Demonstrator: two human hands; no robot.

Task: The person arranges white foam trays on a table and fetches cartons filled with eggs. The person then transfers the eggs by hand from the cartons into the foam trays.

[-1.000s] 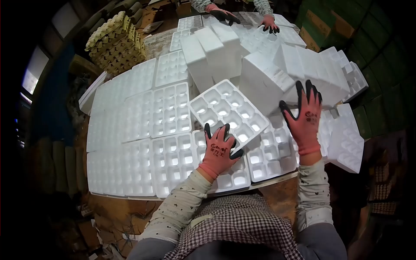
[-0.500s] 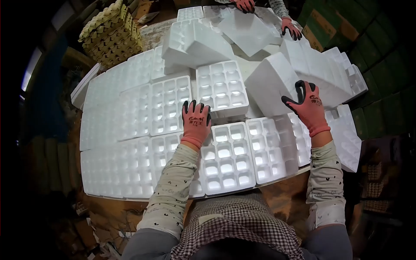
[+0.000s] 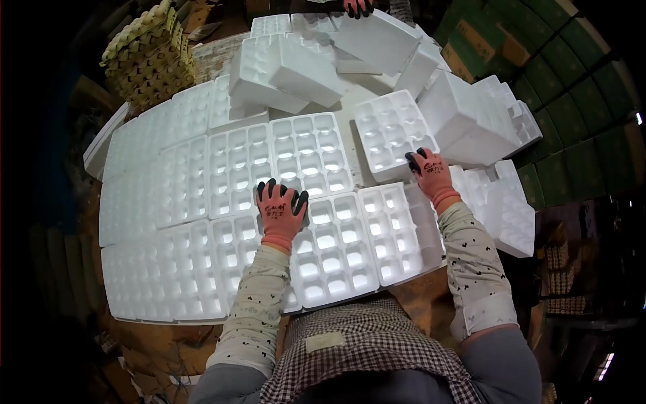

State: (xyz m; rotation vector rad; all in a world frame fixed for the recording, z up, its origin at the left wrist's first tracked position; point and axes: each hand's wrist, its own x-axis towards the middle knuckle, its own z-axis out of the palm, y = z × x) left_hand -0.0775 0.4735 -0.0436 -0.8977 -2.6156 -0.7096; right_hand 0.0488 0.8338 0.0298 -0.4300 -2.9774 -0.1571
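White foam trays with rows of square hollows cover the table. My left hand (image 3: 280, 210), in a red glove with black fingertips, lies with spread fingers over the seam between trays. Just beyond it lies a flat foam tray (image 3: 311, 153), hollows up. My right hand (image 3: 433, 175), gloved the same, has its fingers curled over the near right corner of another foam tray (image 3: 392, 128). This tray sits slightly askew, hollows up, with a gap between it and the tray to its left. My right thumb is largely hidden.
More foam trays (image 3: 464, 121) stand on edge at the right; others lean (image 3: 306, 71) at the back. Across the table a co-worker's gloved hand (image 3: 358, 8) touches a tilted tray (image 3: 377, 40). Egg cartons (image 3: 148, 60) are stacked back left, green boxes (image 3: 565, 101) at right.
The tray at my right hand has gone from standing on edge to hollows up. My right hand has closed on its corner. The tray beyond my left hand has shifted nearer, against its neighbours.
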